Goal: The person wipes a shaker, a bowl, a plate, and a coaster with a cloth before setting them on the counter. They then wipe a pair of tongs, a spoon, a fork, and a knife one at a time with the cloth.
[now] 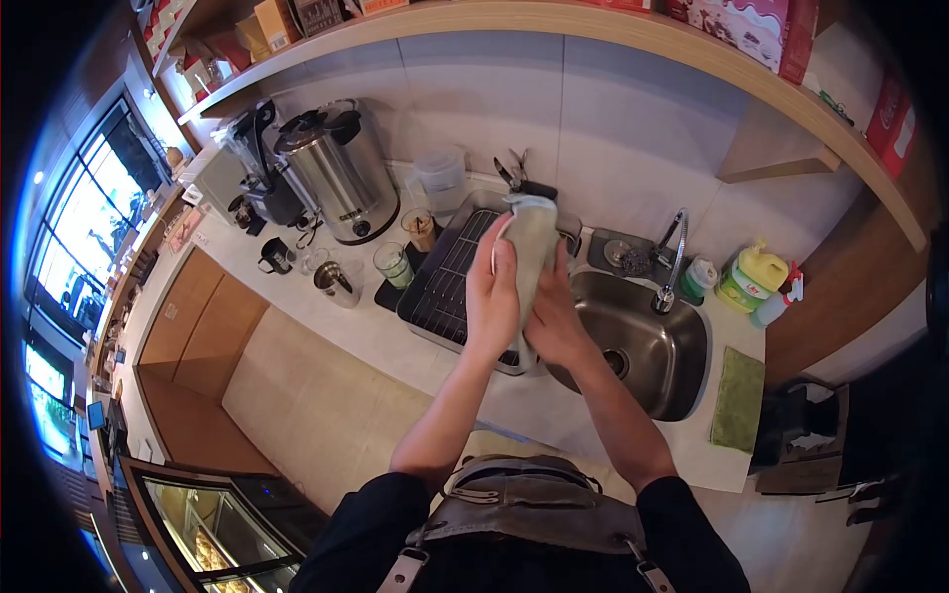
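Observation:
A grey-green cloth (535,242) is held up between my two hands, over the right side of the drying rack. My left hand (491,301) grips it from the left, thumb on the near face. A pale curved edge shows beside the left fingers, but I cannot make out what it belongs to. On the other side, my right hand (556,318) is closed on the cloth, its fingers partly hidden behind the fabric. Below and to the left lies the dark drying rack (450,287) with a wire grid. The steel sink (647,341) is just right of my right hand.
Left of the rack stand a green-tinted glass (393,265), a glass of brown drink (419,229) and a steel pitcher (336,284). A large steel urn (341,178) is behind them. Right of the faucet (675,257) are a yellow jug (749,280) and a folded green cloth (737,398). A wooden shelf (494,17) overhangs.

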Tool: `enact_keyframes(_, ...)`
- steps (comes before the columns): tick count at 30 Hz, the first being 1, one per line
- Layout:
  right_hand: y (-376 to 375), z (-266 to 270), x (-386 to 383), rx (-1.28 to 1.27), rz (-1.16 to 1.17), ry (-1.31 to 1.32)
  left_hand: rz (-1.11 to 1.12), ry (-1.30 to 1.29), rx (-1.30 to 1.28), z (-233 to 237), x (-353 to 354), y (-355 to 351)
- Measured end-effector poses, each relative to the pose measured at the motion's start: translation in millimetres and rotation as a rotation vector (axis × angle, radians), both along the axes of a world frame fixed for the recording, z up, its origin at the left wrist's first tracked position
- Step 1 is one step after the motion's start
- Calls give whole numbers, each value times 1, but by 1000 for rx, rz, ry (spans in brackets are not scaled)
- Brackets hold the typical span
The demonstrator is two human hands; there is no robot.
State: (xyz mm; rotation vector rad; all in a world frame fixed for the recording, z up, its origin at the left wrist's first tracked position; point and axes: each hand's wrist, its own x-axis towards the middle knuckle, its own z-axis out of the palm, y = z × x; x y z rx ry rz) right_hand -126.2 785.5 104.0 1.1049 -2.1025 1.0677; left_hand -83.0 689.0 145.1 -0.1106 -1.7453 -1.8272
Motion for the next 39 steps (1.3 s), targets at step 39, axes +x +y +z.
enact_keyframes(39, -207, -113, 107, -718, 984, -1499, 120, -157, 681, -166, 123, -235)
